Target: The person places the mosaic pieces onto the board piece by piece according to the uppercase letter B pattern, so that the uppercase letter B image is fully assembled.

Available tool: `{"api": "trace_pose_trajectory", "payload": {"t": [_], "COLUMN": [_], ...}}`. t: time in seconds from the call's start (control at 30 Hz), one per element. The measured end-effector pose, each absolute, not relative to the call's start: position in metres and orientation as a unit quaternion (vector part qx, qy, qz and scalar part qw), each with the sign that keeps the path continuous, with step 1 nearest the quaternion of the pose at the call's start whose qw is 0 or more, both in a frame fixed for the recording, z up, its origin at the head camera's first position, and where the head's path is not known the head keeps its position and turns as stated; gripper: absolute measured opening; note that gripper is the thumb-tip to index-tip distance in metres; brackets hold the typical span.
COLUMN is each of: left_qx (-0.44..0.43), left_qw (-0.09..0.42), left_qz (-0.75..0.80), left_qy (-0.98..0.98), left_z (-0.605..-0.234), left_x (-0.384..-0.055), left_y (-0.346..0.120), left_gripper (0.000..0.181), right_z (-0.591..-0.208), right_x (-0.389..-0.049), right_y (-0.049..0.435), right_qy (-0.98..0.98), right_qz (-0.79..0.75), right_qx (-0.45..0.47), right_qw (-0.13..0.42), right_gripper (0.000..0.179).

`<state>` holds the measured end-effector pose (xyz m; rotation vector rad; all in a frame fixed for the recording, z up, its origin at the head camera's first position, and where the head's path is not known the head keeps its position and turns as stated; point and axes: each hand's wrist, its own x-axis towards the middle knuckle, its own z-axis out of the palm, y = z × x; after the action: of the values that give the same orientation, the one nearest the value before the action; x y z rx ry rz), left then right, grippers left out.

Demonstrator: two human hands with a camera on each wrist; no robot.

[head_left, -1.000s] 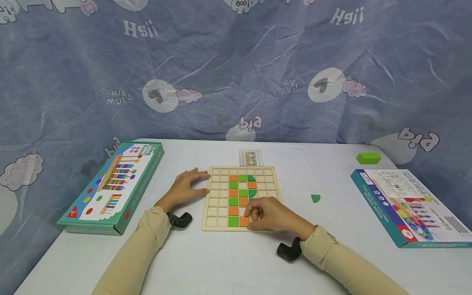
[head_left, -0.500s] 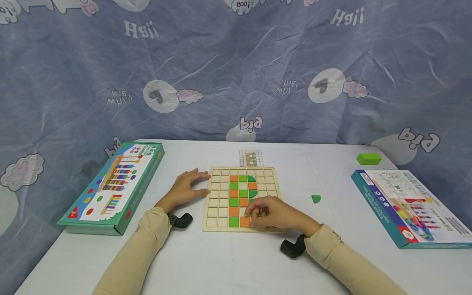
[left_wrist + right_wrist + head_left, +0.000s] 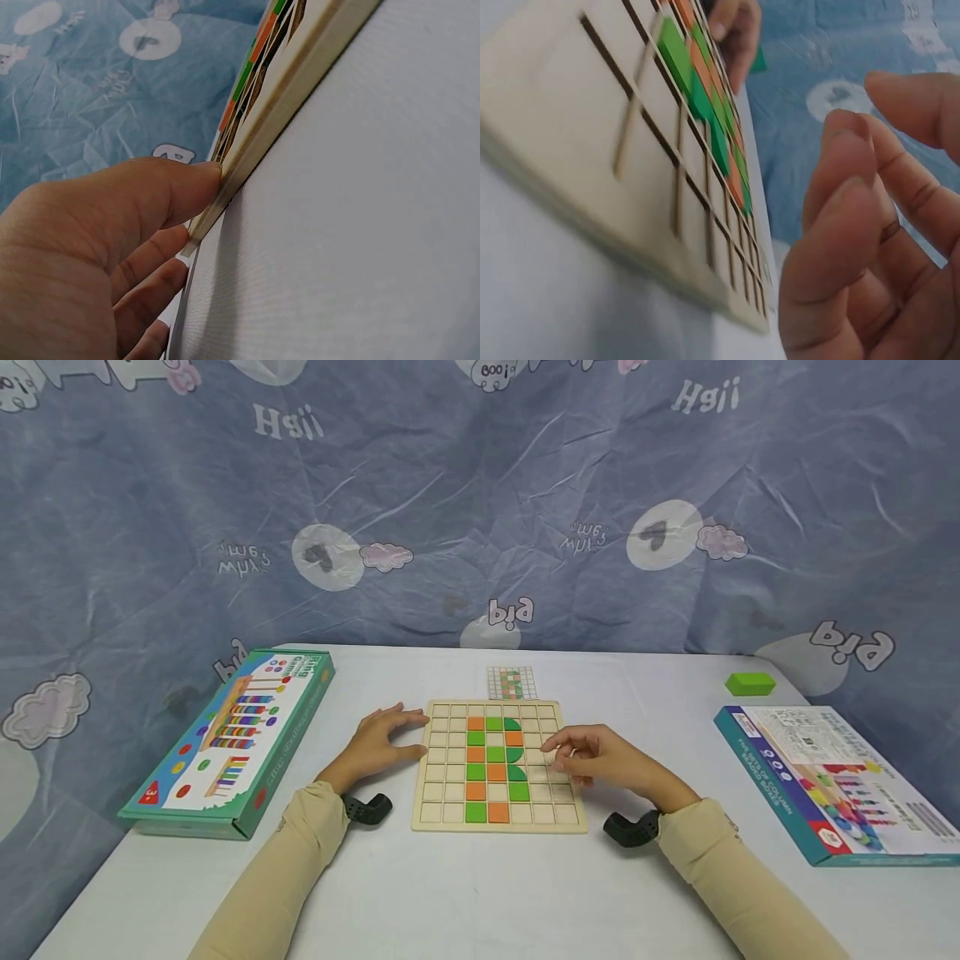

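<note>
The wooden grid board [image 3: 442,789] lies on the table, with several orange, light-green and dark-green tiles in its cells. One light-green square tile [image 3: 518,791] sits low in the pattern, below a rounded dark-green tile [image 3: 516,772]. My left hand [image 3: 382,742] touches the board's left edge with thumb and fingertips. In the left wrist view its thumb [image 3: 187,187] lies against the edge. Over the board's right side is my right hand [image 3: 607,758], fingers loosely bent. The right wrist view shows a gap between thumb and fingers [image 3: 836,232], with nothing held.
Behind the board lies a small pattern card [image 3: 511,682]. A green toy box [image 3: 225,735] stands at the left, a teal-edged box [image 3: 840,785] at the right. A light-green block [image 3: 750,683] sits behind the right box. A printed blue cloth [image 3: 480,510] hangs behind the table.
My right hand has moved from the lower part of the tile pattern to the right, uncovering tiles there. It now hides the loose dark-green piece on the table. The left hand stays put.
</note>
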<state>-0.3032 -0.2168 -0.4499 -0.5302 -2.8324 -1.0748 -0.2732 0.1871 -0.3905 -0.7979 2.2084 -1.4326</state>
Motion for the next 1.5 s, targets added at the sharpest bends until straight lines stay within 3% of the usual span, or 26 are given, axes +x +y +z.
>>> {"api": "trace_pose_trajectory", "payload": {"t": [0.27,0.63,1.2,1.5], "left_qx": [-0.168,-0.174,-0.175,-0.171], "left_qw": [0.035,0.042,0.042,0.041], "left_qz": [-0.346,-0.340,-0.345,-0.341], "left_qy": [-0.923,-0.923,-0.921,-0.924], "left_z": [-0.450,-0.449,-0.448,-0.447], "left_x": [-0.303,-0.301,-0.300,-0.301], "left_y": [-0.216,-0.217,-0.216,-0.216], "left_gripper": [0.056,0.055,0.055,0.055], "right_z": [-0.385,-0.399,-0.404,-0.406], "right_x": [-0.288,-0.300,-0.299,-0.299], "right_y": [0.237,0.289,0.305,0.300], "right_qy": [0.826,0.843,0.839,0.858], "right_qz": [-0.496,-0.491,-0.473,-0.453], "right_qx": [-0.212,-0.136,-0.169,-0.150], "right_qw": [0.166,0.173,0.209,0.192], "right_gripper": [0.038,0.041,0.045,0.039]}}
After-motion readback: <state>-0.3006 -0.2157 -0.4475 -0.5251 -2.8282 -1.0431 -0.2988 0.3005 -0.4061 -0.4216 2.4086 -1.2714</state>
